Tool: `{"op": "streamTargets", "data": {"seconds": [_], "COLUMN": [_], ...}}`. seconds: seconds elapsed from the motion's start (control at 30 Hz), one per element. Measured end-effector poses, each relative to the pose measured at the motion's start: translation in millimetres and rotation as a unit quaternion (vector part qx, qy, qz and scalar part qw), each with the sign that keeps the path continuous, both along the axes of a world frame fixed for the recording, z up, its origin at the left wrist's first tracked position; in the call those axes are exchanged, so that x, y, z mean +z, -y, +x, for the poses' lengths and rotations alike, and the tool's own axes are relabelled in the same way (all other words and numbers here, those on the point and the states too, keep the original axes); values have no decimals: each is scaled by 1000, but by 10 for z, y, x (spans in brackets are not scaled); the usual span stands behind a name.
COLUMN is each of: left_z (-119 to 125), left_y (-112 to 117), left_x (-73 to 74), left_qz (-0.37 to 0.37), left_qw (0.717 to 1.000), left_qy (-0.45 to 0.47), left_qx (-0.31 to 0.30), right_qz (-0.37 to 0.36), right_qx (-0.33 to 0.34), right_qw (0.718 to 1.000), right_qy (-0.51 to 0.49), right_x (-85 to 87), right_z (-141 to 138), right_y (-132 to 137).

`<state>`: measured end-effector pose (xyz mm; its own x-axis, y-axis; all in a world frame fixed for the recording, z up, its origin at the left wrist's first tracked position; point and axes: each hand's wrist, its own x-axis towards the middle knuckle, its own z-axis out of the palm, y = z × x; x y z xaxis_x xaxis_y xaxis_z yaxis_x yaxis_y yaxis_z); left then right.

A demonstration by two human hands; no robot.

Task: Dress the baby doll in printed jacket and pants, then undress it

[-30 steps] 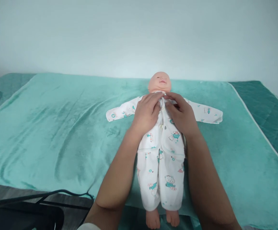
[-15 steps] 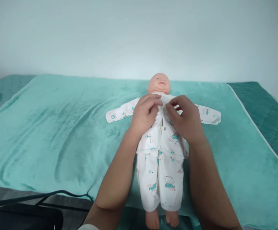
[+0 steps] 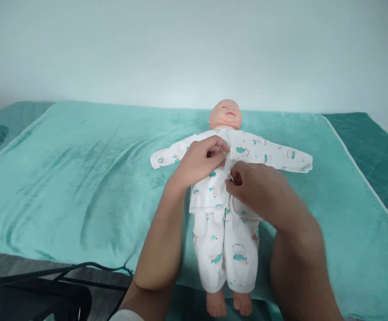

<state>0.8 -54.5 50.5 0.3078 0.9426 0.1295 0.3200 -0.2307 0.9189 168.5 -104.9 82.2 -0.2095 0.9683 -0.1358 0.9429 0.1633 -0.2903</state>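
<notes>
A baby doll [image 3: 225, 115] lies on its back with its arms spread, dressed in a white printed jacket [image 3: 210, 198] and matching trousers [image 3: 210, 254]. My left hand [image 3: 204, 158] is closed, thumb and fingers pinching the front edge of the jacket at the chest. Just below and to the right, my right hand [image 3: 247, 183] pinches the jacket's front edge by a small pale button [image 3: 229, 177]. The fingers partly cover the opening between the two jacket halves. The doll's bare feet [image 3: 216, 304] stick out from the trouser legs.
A teal plush blanket [image 3: 60, 178] covers the surface under the doll, over a darker quilted cover [image 3: 377, 156] at the right. A pale wall [image 3: 194, 53] rises behind. At the lower left are a black chair [image 3: 36, 298] and dark floor.
My right hand has moved down the jacket front to the lower button and turned sideways. My left hand has shifted slightly lower and right. The view has shifted a little.
</notes>
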Motion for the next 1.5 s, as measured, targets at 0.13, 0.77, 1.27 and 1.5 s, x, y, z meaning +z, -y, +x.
{"op": "streamTargets", "data": {"seconds": [0.13,0.77,1.27,1.5], "left_z": [-110,-193,-157,-142], "left_y": [46,-1,-5,6], "left_x": [92,35,1,15], "left_qz": [-64,-112,-176,-182], "left_qw": [994,979,960,957], "left_qy": [-38,15,89,72], "left_qx": [-81,-172,-197,-212], "right_qz": [-90,-213,-238,-243], "right_qx": [36,64,69,55], "right_qw": [985,873,853,843], "right_qy": [-141,-435,-459,-477], "right_x": [6,-171,-218,-221], "right_z": [255,407,442,433], "right_y": [-131,-331,-367,-359]}}
